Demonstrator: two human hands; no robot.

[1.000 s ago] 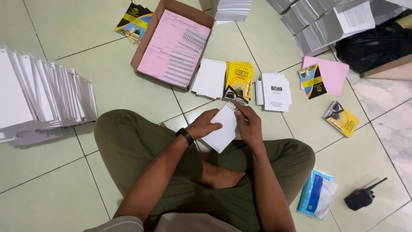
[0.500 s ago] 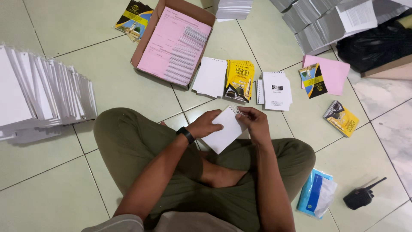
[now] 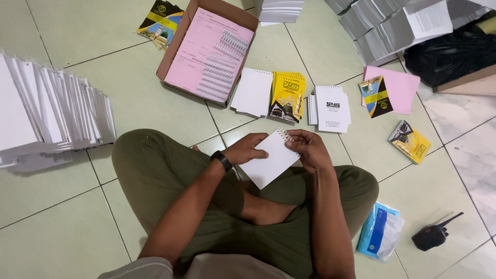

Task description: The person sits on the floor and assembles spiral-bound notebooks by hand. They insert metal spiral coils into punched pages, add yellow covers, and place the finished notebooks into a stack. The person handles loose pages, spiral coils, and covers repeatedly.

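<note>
The floor [image 3: 67, 217] is laid with large, pale greenish-cream glossy tiles divided by thin dark grout lines; toward the right edge the tiles turn to a whiter, marbled pattern [image 3: 467, 160]. Soft, even light falls from above, with faint sheen and weak shadows.

The booklet [image 3: 271, 157] under my fingers [image 3: 258, 153] is plain matt white paper with a thin wire coil along its top edge. The floor [image 3: 62, 217] I sit on is smooth, slightly glossy pale tile. The box [image 3: 181, 46] ahead is rough brown cardboard, holding matt pink sheets [image 3: 199, 49] and shiny coils [image 3: 219, 67]. The yellow covers [image 3: 287, 95] look glossy. My trousers [image 3: 155, 175] are matt olive cloth.
</note>
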